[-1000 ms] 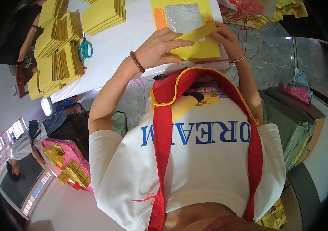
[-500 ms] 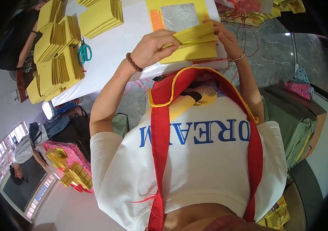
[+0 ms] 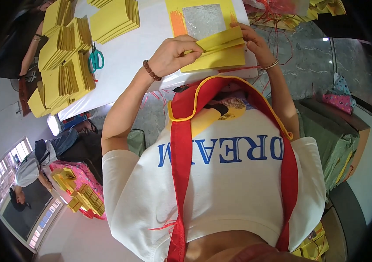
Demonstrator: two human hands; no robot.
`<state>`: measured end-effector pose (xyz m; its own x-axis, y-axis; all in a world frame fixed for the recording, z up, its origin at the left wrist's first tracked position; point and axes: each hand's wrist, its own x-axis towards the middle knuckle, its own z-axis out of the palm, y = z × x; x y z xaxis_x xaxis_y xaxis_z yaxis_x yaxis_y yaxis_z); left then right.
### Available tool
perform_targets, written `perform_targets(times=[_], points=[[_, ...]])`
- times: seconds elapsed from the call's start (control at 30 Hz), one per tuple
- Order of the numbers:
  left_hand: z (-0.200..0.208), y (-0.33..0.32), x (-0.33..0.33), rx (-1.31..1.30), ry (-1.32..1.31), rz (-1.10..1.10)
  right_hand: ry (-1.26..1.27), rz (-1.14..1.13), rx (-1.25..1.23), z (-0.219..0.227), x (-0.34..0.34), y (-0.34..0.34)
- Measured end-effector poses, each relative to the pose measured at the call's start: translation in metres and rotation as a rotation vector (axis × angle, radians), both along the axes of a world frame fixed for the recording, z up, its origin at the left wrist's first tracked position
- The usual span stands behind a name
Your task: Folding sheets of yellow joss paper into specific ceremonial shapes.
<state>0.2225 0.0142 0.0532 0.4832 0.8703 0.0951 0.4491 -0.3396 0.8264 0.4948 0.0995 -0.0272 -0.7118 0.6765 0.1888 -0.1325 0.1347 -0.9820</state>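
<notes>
At the table's near edge lies a yellow paper sheet [image 3: 218, 60] with a pleated fold raised across it. My left hand [image 3: 173, 54] pinches the left end of this fold between thumb and curled fingers. At its right end my right hand [image 3: 259, 47] is closed on the paper, thumb near the edge and fingers partly behind it. Just beyond the fold, a silver foil rectangle [image 3: 203, 19] shows on yellow paper, with orange patches on both sides. Whether the folded part and the foil part are one sheet, I cannot tell.
Stacks of folded yellow paper [image 3: 66, 83] stand on the white table [image 3: 129, 56] at left, beside teal-handled scissors [image 3: 95, 60]. Red strings [image 3: 277, 37] hang at right. A green wrapped bundle [image 3: 325, 131] stands right of me. Other people are at the far left and lower left.
The folded layers have come closer together, and the gap between them has narrowed. My left fingers have curled in further; my right fingers have shifted slightly. The person at lower left has moved a little.
</notes>
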Motion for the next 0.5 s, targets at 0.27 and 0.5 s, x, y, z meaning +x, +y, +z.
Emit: perform_targets(times=[0.27,0.5], points=[[0.008,-0.001,0.002,-0.110,0.076,0.098,0.047,-0.002,-0.021,0.002,-0.002,-0.002],[-0.002,-0.006,0.006,0.479,0.245,0.080,-0.095,-0.234,0.040,0.005,-0.016,-0.009]])
